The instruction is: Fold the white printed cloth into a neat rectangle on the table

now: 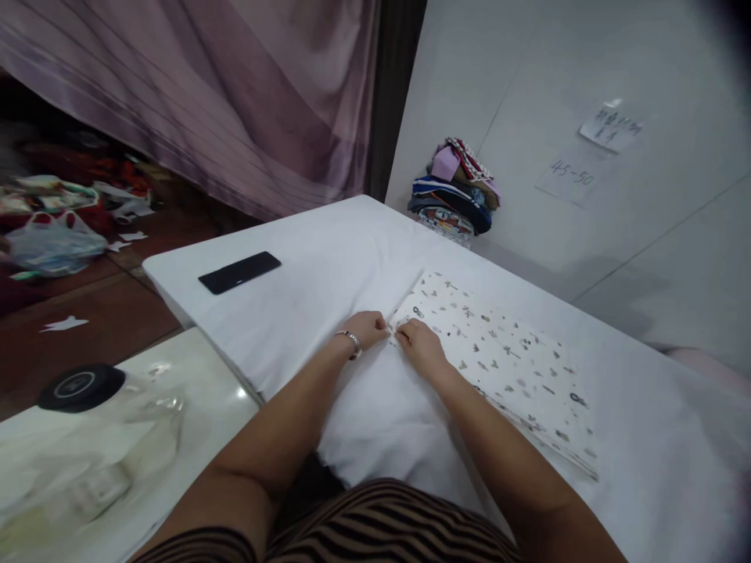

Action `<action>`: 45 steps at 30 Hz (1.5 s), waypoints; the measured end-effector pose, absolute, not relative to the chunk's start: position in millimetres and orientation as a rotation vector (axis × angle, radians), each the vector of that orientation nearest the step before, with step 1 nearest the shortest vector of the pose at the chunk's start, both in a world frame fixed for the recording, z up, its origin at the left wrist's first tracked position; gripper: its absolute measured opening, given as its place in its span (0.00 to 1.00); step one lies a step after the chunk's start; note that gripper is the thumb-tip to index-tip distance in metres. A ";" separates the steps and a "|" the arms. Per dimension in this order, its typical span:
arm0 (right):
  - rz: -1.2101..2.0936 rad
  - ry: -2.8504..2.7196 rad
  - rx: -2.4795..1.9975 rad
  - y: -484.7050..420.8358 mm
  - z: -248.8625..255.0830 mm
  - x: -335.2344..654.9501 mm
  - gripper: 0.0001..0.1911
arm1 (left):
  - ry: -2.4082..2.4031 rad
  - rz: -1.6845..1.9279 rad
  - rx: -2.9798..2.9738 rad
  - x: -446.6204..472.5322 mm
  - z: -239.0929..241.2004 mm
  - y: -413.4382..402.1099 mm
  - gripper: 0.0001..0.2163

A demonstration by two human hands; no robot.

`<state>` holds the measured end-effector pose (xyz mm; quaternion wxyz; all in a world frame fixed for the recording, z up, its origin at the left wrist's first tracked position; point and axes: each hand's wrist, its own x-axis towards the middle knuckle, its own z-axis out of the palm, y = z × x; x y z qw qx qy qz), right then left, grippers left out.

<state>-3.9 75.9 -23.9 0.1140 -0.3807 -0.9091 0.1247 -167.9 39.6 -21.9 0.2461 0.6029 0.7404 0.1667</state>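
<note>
A white cloth with small printed motifs [498,352] lies folded flat on the white-covered table [305,258]. At its left end, my left hand [367,328], with a bracelet at the wrist, pinches the edge of the cloth. Close beside it, my right hand [419,344] also has its fingers closed on that edge, and its forearm crosses over the cloth's near side. The two hands are only a small gap apart. Layers of fabric show along the cloth's near right edge.
A black phone [240,272] lies on the table's left part. Folded clothes [454,188] are piled by the wall. At lower left, a second white surface holds a black round lid [82,387] and clear plastic packaging [141,438]. A plastic bag [55,242] sits on the floor.
</note>
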 end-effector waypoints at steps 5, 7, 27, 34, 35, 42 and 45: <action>0.453 -2.600 -1.142 77.1 -25.6 -5.0 0.10 | 2.013 0.458 1.636 -168.6 -24.4 40.8 0.08; 0.454 -2.585 -1.146 76.8 -26.3 -5.4 0.10 | 1.999 0.469 1.644 -168.8 -25.2 41.3 0.09; 0.252 -2.726 -1.059 71.5 -23.3 -6.7 0.05 | 1.987 0.472 1.652 -169.5 -25.9 41.6 0.10; 0.272 -2.707 -1.040 73.4 -29.1 -4.4 0.07 | 2.005 0.395 1.658 -171.2 -25.5 42.5 0.13; 0.271 -2.710 -1.035 73.3 -29.6 -4.4 0.07 | 2.009 0.387 1.659 -170.6 -25.3 42.3 0.13; 0.225 -2.681 -1.032 67.8 -34.0 -5.2 0.09 | 2.014 0.492 1.597 -165.7 -23.3 40.2 0.12; 0.238 -2.617 -1.034 64.7 -37.3 -5.2 0.09 | 1.973 0.639 1.519 -164.1 -24.8 41.2 0.11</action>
